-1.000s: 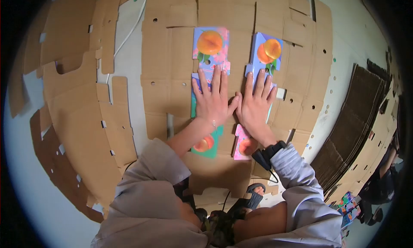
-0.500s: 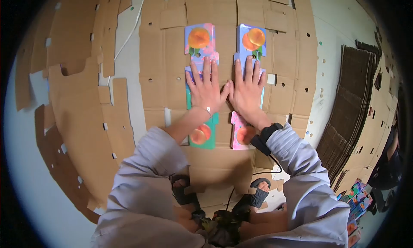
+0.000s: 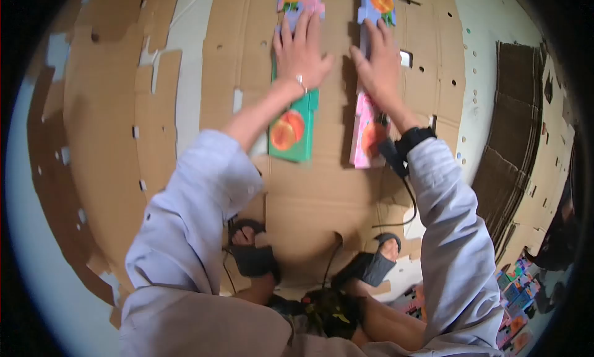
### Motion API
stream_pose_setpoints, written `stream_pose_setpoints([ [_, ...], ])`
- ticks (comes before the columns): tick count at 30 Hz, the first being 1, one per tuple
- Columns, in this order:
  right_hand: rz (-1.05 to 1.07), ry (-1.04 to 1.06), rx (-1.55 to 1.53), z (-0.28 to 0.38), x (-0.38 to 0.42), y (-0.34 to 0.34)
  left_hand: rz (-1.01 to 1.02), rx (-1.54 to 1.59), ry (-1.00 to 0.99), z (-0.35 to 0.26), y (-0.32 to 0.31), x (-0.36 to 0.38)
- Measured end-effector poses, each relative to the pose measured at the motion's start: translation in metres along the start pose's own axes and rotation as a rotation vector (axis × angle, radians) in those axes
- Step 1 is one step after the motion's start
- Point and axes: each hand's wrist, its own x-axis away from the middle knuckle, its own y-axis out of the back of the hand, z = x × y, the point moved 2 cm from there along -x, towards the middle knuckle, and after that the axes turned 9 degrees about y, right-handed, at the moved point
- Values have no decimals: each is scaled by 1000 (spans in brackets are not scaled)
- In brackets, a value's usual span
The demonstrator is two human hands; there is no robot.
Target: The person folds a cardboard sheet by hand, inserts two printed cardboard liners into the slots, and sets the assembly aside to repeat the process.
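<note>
Two columns of printed flat cartons with peach pictures lie on brown cardboard. My left hand (image 3: 303,56) rests with spread fingers over the left column, between a pink-and-blue carton (image 3: 300,1) above and a green carton (image 3: 291,131) below. Over the right column, my right hand (image 3: 378,66) has its fingers apart, with a blue carton (image 3: 377,4) at its fingertips and a pink carton (image 3: 369,134) below the wrist. Both hands hide the middle of their columns. Neither hand grips anything that I can see.
Large brown cardboard sheets (image 3: 108,128) with cut-outs cover the floor. A dark stack of cardboard (image 3: 504,128) stands on the right. Several colourful printed cartons (image 3: 520,289) lie at the lower right, near a person in dark clothing (image 3: 560,233). My sandalled feet (image 3: 253,252) are below.
The view has tilted, so the cartons and hands appear higher in the frame. My right hand's thumb has moved away from my left, leaving a wider gap between the hands.
</note>
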Motion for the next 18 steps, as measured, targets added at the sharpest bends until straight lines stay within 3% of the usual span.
stream_pose_setpoints([
  [6,83,104,-197,-25,-13,24,150,311,23,20,32,-18],
  [9,121,50,-302,-40,-11,46,186,469,-52,39,50,-27],
  [12,261,-112,-319,-33,-11,86,272,415,-224,85,75,-39],
  [14,232,-47,-236,-44,-9,104,439,589,31,85,128,-24],
  [16,196,-103,-196,-49,-2,118,272,317,13,132,128,-19],
  [17,166,-16,-80,-58,1,124,186,182,2,145,127,-18],
  [18,139,72,37,-71,3,131,166,236,37,142,131,-15],
])
